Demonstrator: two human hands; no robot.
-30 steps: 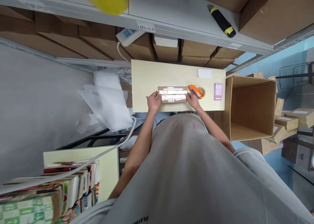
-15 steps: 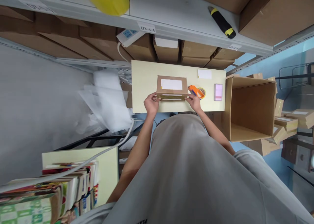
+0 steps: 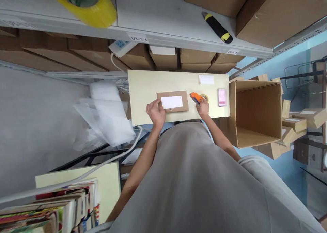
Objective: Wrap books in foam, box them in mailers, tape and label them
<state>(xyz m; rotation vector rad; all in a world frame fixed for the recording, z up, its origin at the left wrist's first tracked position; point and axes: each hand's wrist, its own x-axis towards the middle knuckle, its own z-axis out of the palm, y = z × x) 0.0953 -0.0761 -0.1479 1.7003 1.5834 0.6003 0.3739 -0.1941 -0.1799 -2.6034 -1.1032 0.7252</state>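
Observation:
A closed cardboard box [image 3: 185, 105] with a white label on top lies on the pale tabletop [image 3: 142, 86]. My left hand [image 3: 156, 114] is at its left end, with curled fingers against the edge and top. To the right of the box is an orange tape dispenser [image 3: 195, 97] with a roll of tape. My right hand [image 3: 203, 109] closes on the near side of this dispenser, hiding part of it; the fingertips are partly hidden.
A white label sheet [image 3: 206, 79] and a phone [image 3: 222, 97] lie on the table's right part. Beyond its right end stands a large open carton [image 3: 258, 114]. The shelf [image 3: 158, 15] above holds yellow tape [image 3: 102, 13] and a utility knife [image 3: 217, 28]. White wrapping [image 3: 109, 107] hangs left.
My right hand has left the box and moved right onto the tape dispenser. The box, tilted toward me before, now lies flat. My left hand stays at its left end. The view has shifted slightly.

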